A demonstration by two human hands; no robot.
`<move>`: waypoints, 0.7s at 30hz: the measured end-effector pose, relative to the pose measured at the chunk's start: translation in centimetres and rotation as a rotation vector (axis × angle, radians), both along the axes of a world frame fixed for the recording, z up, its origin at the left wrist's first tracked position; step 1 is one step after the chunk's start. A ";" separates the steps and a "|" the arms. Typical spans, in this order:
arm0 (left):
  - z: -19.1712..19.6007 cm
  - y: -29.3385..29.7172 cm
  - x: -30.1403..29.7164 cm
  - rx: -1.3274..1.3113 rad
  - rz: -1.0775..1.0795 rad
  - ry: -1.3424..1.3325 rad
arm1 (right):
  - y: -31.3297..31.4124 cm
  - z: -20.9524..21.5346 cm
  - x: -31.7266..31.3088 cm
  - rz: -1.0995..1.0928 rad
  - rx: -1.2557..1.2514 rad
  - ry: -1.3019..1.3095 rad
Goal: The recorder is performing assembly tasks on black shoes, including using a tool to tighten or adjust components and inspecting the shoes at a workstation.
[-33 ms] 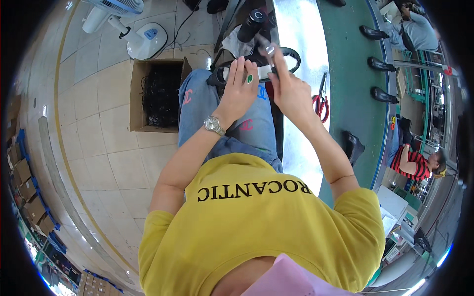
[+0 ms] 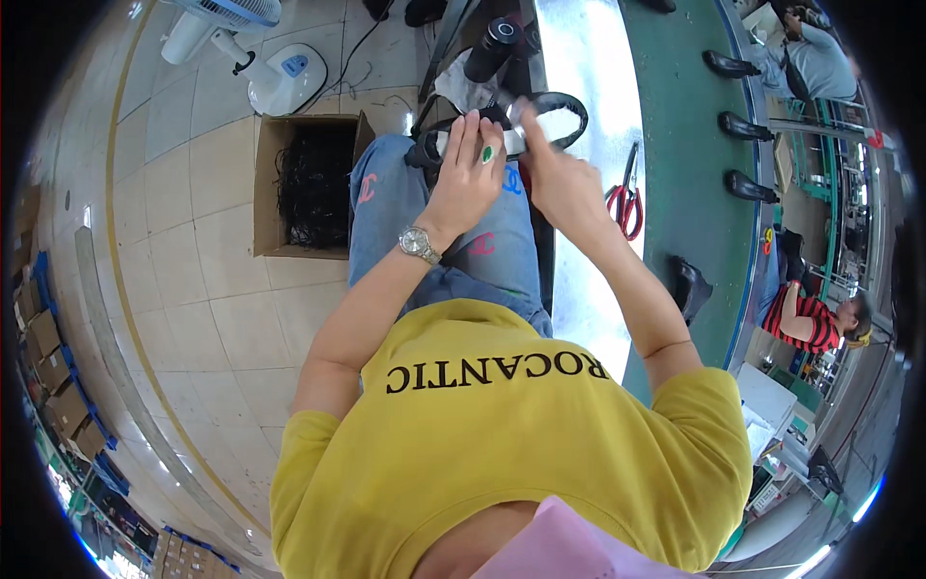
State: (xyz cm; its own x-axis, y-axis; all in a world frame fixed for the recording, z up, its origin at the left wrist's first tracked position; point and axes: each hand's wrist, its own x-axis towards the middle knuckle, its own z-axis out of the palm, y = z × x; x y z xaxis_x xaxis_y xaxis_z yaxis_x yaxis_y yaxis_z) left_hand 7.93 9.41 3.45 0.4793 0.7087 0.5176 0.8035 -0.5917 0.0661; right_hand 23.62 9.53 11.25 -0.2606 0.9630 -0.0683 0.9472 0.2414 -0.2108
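Note:
A black shoe (image 2: 559, 125) with a white insole lies crosswise above my knees. Across its middle rests my left hand (image 2: 463, 179), fingers nearly straight and close together, holding it down; the thumb is hidden. My right hand (image 2: 567, 183) is closed, forefinger upward, around what looks like a hammer (image 2: 509, 104). Motion blurs its silvery end beside the left fingertips, and its grip is hidden in the hand. Red-handled scissors (image 2: 627, 207) lie on the metal bench, right of my right wrist.
A cardboard box (image 2: 273, 241) of dark stringy material stands left of my legs. Ahead are a black bottle (image 2: 490, 53) and a white fan (image 2: 289, 77). The metal bench (image 2: 588, 289) borders a green conveyor belt (image 2: 675, 164) carrying black shoes; other people sit beyond it.
My right hand has tipped leftward, and the blurred tool has come down nearer the shoe. The left hand and shoe stay in place.

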 end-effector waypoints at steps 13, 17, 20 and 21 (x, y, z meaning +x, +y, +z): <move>2.6 0.2 -3.7 -0.419 0.117 -0.375 | 0.4 2.6 -2.1 0.035 -0.050 0.054; 2.8 0.2 -3.9 -0.526 0.092 -0.513 | -0.8 -0.5 -2.6 -0.031 -0.068 0.108; 2.6 -0.2 -4.3 -0.505 0.102 -0.551 | -0.1 1.4 -2.6 0.062 -0.053 0.091; 2.6 -0.4 -4.4 -0.532 0.096 -0.561 | -0.2 2.1 -2.8 0.093 -0.052 0.100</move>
